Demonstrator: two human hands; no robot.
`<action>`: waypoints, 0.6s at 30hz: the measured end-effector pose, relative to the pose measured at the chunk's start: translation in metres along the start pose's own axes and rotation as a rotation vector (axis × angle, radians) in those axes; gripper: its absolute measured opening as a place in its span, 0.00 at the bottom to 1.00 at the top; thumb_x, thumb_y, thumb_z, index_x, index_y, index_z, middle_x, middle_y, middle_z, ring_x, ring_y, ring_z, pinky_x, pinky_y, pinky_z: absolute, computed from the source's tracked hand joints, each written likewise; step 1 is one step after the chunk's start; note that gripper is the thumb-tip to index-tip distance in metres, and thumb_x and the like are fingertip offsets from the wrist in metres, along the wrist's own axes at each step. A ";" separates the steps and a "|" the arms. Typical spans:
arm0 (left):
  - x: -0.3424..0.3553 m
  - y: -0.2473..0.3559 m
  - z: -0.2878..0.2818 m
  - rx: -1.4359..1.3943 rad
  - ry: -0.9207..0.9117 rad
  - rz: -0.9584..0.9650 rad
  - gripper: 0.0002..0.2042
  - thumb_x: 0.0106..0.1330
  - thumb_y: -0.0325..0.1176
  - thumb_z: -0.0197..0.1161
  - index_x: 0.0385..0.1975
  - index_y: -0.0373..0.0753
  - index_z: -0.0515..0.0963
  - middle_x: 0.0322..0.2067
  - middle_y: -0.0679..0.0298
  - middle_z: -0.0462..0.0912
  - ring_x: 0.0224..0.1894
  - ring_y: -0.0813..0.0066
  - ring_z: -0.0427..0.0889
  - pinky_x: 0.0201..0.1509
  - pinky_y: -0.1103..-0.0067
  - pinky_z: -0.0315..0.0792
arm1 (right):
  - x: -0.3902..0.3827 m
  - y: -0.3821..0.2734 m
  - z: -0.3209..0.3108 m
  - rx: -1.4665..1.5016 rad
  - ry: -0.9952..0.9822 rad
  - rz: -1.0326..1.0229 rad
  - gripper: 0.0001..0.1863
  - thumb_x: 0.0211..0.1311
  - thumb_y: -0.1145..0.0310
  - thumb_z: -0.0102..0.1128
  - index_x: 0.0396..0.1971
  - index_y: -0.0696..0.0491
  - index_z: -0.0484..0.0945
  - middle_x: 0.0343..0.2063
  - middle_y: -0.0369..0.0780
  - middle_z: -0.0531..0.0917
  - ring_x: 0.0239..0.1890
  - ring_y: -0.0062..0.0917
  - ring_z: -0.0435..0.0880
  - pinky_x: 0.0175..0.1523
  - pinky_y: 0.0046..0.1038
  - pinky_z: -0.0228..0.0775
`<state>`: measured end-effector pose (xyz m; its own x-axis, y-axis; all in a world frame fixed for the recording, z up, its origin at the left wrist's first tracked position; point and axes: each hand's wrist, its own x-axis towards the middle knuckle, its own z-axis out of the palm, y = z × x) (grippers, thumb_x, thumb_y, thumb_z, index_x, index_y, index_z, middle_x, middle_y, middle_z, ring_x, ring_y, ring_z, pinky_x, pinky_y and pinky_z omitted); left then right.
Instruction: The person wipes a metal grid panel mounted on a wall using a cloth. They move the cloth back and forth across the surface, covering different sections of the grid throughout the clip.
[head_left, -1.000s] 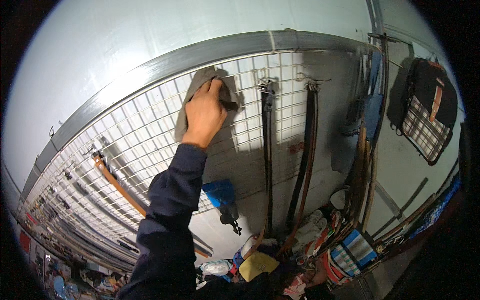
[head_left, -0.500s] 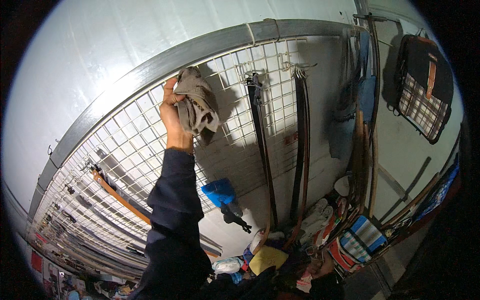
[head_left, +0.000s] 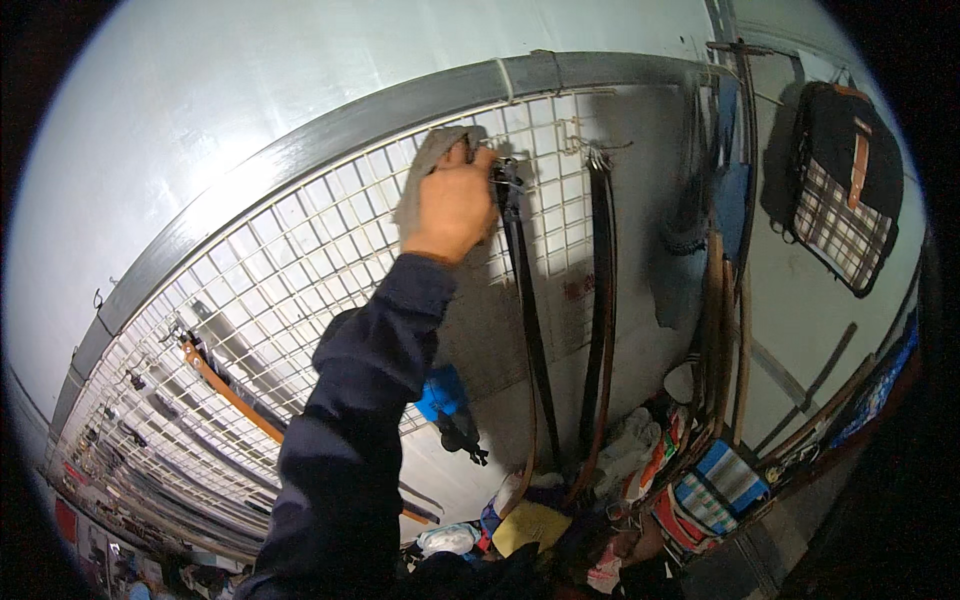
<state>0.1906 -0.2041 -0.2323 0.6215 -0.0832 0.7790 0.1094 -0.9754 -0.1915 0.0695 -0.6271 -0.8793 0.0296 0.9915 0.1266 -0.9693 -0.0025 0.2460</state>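
My left hand (head_left: 455, 208) is raised to the top of a white wire grid (head_left: 300, 250), its fingers closed round a crumpled grey-brown cloth (head_left: 415, 185). The cloth lies against the grid, partly hidden by the hand. Just right of my fingers hang black belts (head_left: 522, 270) from a hook, close to the knuckles. My right hand (head_left: 640, 545) is low down at the lower right, dim and blurred, beside a blue, white and red striped folded item (head_left: 720, 485). Its fingers cannot be made out clearly.
More belts (head_left: 605, 300) hang further right, and a tan belt (head_left: 225, 385) hangs at the left. A blue item (head_left: 440, 395) dangles below my forearm. A yellow item (head_left: 530, 525) lies in the clutter below. A black plaid-panelled bag (head_left: 850, 190) hangs on the right wall.
My left hand has moved right along the top of the grid with the cloth, turning so its back now shows, and has come close to the black belts. My right hand stays low.
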 end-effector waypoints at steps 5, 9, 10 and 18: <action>0.019 -0.008 0.000 -0.435 0.177 -0.072 0.14 0.52 0.20 0.55 0.40 0.36 0.77 0.36 0.49 0.82 0.40 0.51 0.83 0.40 0.64 0.76 | -0.022 -0.011 -0.012 -0.129 0.122 -0.163 0.31 0.71 0.34 0.40 0.43 0.48 0.75 0.19 0.35 0.60 0.21 0.24 0.50 0.32 0.37 0.51; 0.006 -0.036 -0.012 -1.794 0.120 -0.523 0.20 0.57 0.13 0.38 0.41 0.38 0.77 0.33 0.61 0.79 0.27 0.78 0.75 0.33 0.85 0.71 | -0.011 0.004 0.010 -0.139 0.109 -0.348 0.29 0.72 0.35 0.41 0.55 0.43 0.75 0.21 0.36 0.62 0.20 0.24 0.51 0.32 0.39 0.53; 0.001 -0.040 -0.013 -1.728 0.136 -0.525 0.20 0.58 0.14 0.38 0.40 0.38 0.77 0.32 0.62 0.79 0.28 0.78 0.75 0.33 0.85 0.71 | -0.006 0.008 0.018 -0.164 0.102 -0.381 0.29 0.72 0.36 0.41 0.54 0.43 0.75 0.20 0.36 0.62 0.20 0.24 0.51 0.31 0.39 0.53; -0.060 -0.065 -0.020 -0.423 0.053 0.051 0.15 0.52 0.20 0.55 0.39 0.41 0.78 0.42 0.55 0.84 0.40 0.53 0.83 0.41 0.67 0.77 | 0.021 0.029 0.072 -0.302 0.077 -0.523 0.26 0.74 0.40 0.39 0.51 0.45 0.75 0.18 0.35 0.60 0.18 0.23 0.49 0.28 0.37 0.51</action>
<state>0.1302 -0.1396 -0.2543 0.5757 -0.1335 0.8067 -0.2557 -0.9665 0.0225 0.0599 -0.6154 -0.7999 0.5137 0.8579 -0.0102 -0.8578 0.5133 -0.0280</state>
